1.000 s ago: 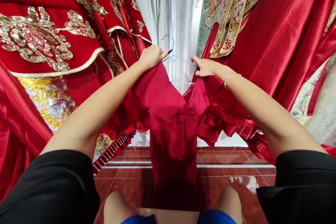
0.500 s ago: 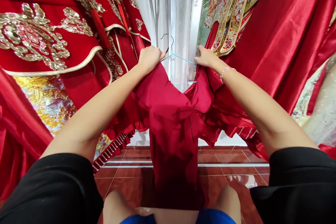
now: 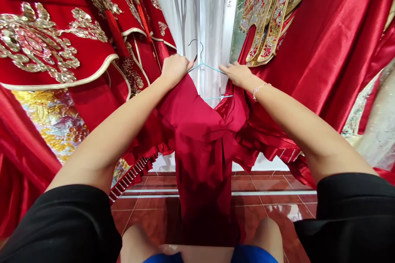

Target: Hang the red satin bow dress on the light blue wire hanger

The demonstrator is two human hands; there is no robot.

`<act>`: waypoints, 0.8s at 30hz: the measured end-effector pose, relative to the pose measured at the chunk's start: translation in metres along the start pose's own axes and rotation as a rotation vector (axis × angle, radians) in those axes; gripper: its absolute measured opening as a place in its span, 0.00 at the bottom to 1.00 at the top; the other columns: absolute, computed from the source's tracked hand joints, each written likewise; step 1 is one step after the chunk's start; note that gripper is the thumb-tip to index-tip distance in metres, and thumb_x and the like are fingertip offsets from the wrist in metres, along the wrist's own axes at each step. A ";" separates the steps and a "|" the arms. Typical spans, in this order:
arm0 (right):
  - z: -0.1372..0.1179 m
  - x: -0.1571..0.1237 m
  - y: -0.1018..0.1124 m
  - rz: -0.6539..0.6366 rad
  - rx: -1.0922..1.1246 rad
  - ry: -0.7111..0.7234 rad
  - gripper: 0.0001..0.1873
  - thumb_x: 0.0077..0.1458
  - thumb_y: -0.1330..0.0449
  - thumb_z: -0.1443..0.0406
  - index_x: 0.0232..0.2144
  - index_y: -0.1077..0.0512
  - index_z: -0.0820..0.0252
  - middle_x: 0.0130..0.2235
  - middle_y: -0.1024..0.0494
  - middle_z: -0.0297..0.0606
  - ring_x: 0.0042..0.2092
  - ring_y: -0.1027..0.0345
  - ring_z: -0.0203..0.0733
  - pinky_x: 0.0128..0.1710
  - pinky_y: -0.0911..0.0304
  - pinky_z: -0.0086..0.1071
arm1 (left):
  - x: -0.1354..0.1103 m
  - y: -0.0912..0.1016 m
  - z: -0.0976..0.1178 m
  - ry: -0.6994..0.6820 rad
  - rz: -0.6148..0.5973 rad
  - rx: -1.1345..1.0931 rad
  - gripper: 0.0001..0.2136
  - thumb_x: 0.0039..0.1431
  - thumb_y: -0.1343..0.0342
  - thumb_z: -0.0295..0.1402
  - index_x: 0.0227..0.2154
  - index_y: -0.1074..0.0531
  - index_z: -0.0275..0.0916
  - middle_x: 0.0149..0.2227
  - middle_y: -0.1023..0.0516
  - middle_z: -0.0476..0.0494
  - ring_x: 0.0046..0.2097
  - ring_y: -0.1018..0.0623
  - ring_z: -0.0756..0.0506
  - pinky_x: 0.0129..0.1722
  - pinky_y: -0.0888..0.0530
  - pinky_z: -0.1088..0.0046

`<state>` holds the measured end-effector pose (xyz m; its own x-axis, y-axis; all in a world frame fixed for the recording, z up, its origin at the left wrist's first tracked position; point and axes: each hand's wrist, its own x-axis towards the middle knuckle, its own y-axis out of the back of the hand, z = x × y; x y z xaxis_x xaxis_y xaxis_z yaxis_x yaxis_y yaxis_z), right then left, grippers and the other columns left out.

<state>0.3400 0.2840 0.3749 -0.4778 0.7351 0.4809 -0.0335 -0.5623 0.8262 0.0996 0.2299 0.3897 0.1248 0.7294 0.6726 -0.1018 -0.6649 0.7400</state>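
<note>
A plain deep-red dress (image 3: 200,131) hangs in front of me on a thin light-blue wire hanger (image 3: 211,67). The hanger's bare metal hook points up and catches on nothing that I can see. My left hand (image 3: 176,69) is closed around the dress's left shoulder together with that end of the hanger. At the other shoulder, my right hand (image 3: 238,74) is closed over the fabric, its fingertips lying along the hanger's right arm. Its lower fingers are hidden behind the hand. The dress's skirt falls between my knees.
Red garments with gold sequin embroidery (image 3: 33,45) crowd the left side. More red satin garments (image 3: 327,49) with beaded panels hang at the right. Behind the hanger are a pale curtain (image 3: 191,16) and a white sliding-door frame (image 3: 228,20). Glossy red tiles (image 3: 259,189) cover the floor.
My right hand has shifted a little left along the hanger, and its fingers now reach further toward the middle. My left hand keeps its hold almost unmoved.
</note>
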 end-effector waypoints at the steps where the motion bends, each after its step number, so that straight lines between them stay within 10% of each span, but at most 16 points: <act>1: -0.004 0.000 -0.001 0.029 -0.004 0.046 0.27 0.58 0.46 0.71 0.60 0.41 0.58 0.56 0.30 0.54 0.57 0.38 0.61 0.50 0.36 0.51 | 0.000 0.000 0.001 -0.011 -0.006 0.015 0.26 0.70 0.63 0.44 0.40 0.23 0.32 0.39 0.23 0.32 0.49 0.25 0.37 0.46 0.34 0.62; 7: 0.002 0.002 -0.013 0.303 0.276 0.065 0.35 0.59 0.46 0.65 0.66 0.50 0.59 0.61 0.37 0.53 0.57 0.38 0.56 0.55 0.37 0.51 | -0.007 -0.008 -0.004 -0.106 0.043 -0.019 0.23 0.71 0.62 0.41 0.34 0.24 0.35 0.40 0.24 0.30 0.50 0.25 0.33 0.49 0.32 0.56; 11: 0.028 -0.009 -0.032 0.455 0.576 -0.029 0.28 0.62 0.49 0.60 0.63 0.45 0.53 0.60 0.34 0.48 0.59 0.38 0.53 0.56 0.37 0.50 | -0.035 -0.013 -0.015 -0.167 0.204 -0.180 0.18 0.68 0.53 0.46 0.50 0.30 0.39 0.52 0.28 0.31 0.58 0.30 0.33 0.55 0.31 0.54; 19: 0.033 -0.048 -0.046 0.163 0.656 -0.155 0.21 0.59 0.45 0.46 0.37 0.32 0.58 0.40 0.25 0.44 0.43 0.32 0.52 0.49 0.36 0.48 | -0.053 -0.013 -0.044 0.024 -0.167 -0.201 0.24 0.64 0.52 0.51 0.55 0.35 0.41 0.45 0.23 0.34 0.48 0.22 0.32 0.48 0.27 0.55; 24: 0.017 -0.048 -0.048 0.275 0.721 -0.211 0.23 0.53 0.39 0.43 0.30 0.38 0.54 0.32 0.32 0.36 0.37 0.37 0.47 0.43 0.37 0.44 | -0.045 -0.020 -0.065 0.058 -0.040 -0.184 0.25 0.64 0.52 0.51 0.57 0.35 0.40 0.41 0.22 0.35 0.45 0.22 0.34 0.45 0.28 0.60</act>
<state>0.3795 0.2823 0.3174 -0.2076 0.7022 0.6810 0.6719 -0.4036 0.6210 0.0321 0.2207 0.3447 0.0756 0.7664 0.6379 -0.2777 -0.5982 0.7517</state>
